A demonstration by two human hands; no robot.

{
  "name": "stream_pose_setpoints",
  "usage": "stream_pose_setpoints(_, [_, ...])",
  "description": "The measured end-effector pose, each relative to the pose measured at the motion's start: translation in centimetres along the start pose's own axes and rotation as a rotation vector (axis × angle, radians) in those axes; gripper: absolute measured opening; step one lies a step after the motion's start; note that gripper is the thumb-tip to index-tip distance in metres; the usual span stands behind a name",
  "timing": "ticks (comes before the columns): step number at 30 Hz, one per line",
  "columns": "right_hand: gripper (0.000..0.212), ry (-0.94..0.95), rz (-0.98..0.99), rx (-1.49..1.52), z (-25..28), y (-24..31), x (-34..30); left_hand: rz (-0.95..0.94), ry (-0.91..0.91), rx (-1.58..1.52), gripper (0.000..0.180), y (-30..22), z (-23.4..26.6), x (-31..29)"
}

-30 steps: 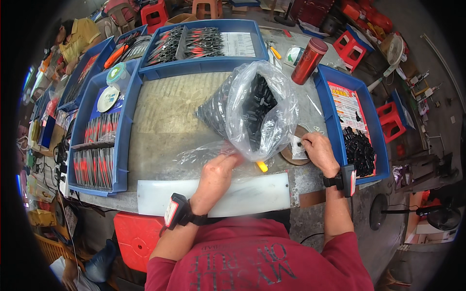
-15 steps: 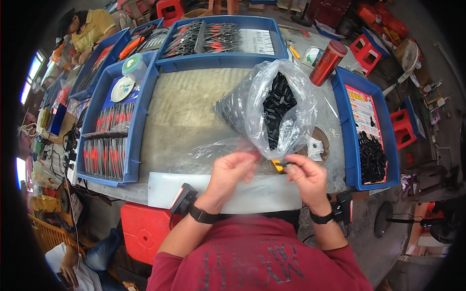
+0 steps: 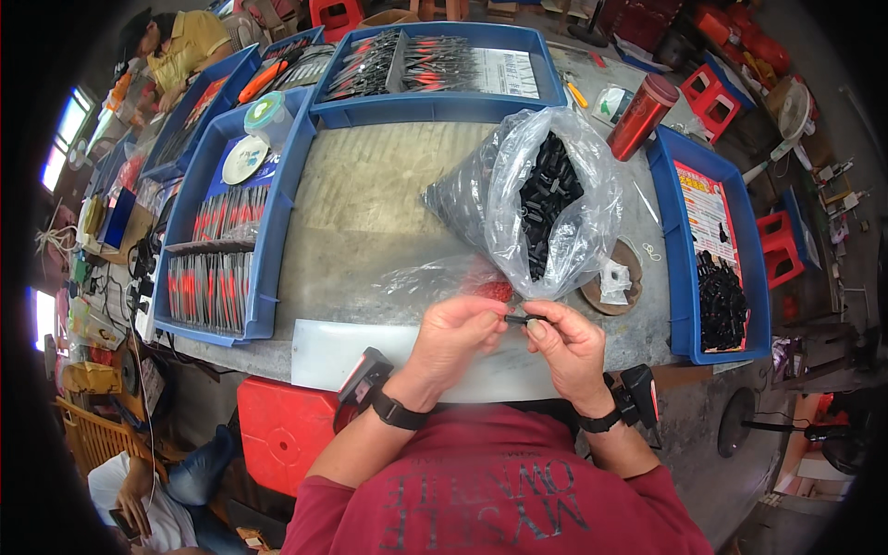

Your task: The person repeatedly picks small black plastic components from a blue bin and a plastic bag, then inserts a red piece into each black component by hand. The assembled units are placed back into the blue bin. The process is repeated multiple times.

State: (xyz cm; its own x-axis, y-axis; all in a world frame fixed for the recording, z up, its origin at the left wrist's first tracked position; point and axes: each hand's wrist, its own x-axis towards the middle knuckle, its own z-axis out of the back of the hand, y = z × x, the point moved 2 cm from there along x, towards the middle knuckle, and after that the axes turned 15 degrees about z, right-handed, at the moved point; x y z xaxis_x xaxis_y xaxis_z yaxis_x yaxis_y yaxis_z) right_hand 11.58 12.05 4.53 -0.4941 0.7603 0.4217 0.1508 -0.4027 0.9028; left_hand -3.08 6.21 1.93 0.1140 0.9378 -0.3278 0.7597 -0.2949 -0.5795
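My right hand [image 3: 569, 347] pinches a small, slim black plastic part [image 3: 524, 319] between thumb and fingers, above the front of the table. At the part's left end, the fingertips of my left hand [image 3: 455, 340] are pressed together. What they hold, if anything, is too small to make out. Just beyond my hands leans a clear plastic bag [image 3: 592, 231], its mouth open and full of black plastic parts [image 3: 548, 199]. Small red pieces [image 3: 493, 290] lie by a flat clear plastic bag [image 3: 416, 282] behind my left fingers.
A white board [image 3: 324, 356] lies along the near edge. Blue trays hold packed red-and-black pieces at left [image 3: 264, 305] and far side [image 3: 435, 109]; another blue tray [image 3: 684, 314] at right holds black parts. A red flask [image 3: 640, 120] stands behind the bag, and a round brown dish [image 3: 629, 294] beside it.
My hands have come together at the black part, the left moving right to meet it. The yellow object that showed beside my right fingers is out of sight. The whole view has shifted slightly.
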Motion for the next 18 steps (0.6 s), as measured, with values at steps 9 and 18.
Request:
stream_pose_setpoints(9, [0.020, 0.009, -0.025, 0.006, -0.19, 0.04, -0.01, 0.024, 0.028, 0.005, 0.018, 0.07, -0.06, 0.07])
stream_pose_setpoints(18, [0.019, 0.001, -0.067, 0.049, -0.40, 0.44, -0.45, 0.107, 0.112, -0.009, 0.020, 0.26, 0.37, 0.23])
